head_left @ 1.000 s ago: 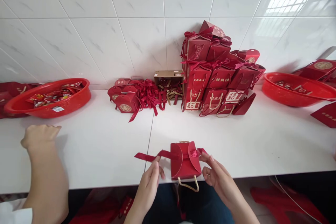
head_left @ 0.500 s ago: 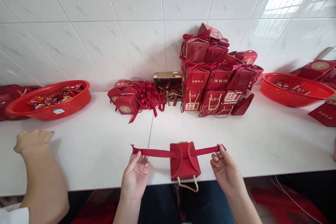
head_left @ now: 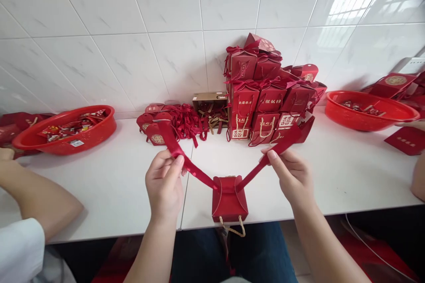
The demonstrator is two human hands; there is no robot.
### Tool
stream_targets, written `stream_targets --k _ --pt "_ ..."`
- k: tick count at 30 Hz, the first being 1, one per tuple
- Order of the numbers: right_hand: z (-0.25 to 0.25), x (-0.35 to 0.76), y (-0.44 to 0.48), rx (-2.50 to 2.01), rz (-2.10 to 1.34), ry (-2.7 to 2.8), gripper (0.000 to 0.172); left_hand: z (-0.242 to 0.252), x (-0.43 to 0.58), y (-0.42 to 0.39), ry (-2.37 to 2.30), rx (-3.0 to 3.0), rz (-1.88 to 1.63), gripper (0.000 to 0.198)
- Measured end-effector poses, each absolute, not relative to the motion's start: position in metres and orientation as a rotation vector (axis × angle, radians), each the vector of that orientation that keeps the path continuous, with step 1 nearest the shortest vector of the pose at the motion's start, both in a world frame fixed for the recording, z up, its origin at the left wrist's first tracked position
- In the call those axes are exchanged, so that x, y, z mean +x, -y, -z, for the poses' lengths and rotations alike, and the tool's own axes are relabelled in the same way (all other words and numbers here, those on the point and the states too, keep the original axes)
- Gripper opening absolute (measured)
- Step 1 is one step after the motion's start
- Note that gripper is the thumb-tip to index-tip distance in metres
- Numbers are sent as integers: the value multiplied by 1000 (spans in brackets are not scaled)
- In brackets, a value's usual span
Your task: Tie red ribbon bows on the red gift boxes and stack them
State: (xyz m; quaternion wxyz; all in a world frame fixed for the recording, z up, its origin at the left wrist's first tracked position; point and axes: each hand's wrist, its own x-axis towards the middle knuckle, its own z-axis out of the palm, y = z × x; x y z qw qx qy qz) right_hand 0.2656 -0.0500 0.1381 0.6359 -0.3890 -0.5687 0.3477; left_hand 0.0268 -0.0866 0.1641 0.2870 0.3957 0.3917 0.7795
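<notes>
A small red gift box (head_left: 229, 203) with a rope handle stands at the near edge of the white table (head_left: 109, 181). A red ribbon (head_left: 195, 171) runs through its top and rises in a V on both sides. My left hand (head_left: 164, 183) pinches the left end of the ribbon, raised above the table left of the box. My right hand (head_left: 291, 174) pinches the right end, raised to the right of the box.
A stack of finished red gift boxes (head_left: 268, 97) stands against the tiled wall, with loose ribbons (head_left: 186, 121) and a cardboard box (head_left: 210, 106) to its left. Red basins (head_left: 66, 130) (head_left: 370, 110) sit at far left and right. Another person's arm (head_left: 40, 199) rests at left; another hand (head_left: 419, 177) at right.
Both my hands pulled the ribbon ends out sideways, then lifted them up and away from me into a V. The person's arm at left drew back toward the left edge.
</notes>
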Motion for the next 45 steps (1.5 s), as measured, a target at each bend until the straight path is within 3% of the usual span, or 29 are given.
stream_targets --k 5,11,19,35,45 --pt "-159 252 48 -852 -683 1513 23 -168 40 79 -1085 1144 -2014 15" --pt "-169 252 52 -817 -579 1539 17 -166 43 77 -1110 1125 -1993 17" --pt "-170 242 47 -762 -889 1373 18 -177 53 77 -1035 1180 -1936 16" --pt "-181 229 46 -629 -987 1324 16 -187 61 78 -932 1305 -1737 17" --pt "-174 226 54 -529 -1059 1739 14 -189 64 82 -1187 1560 -1401 12"
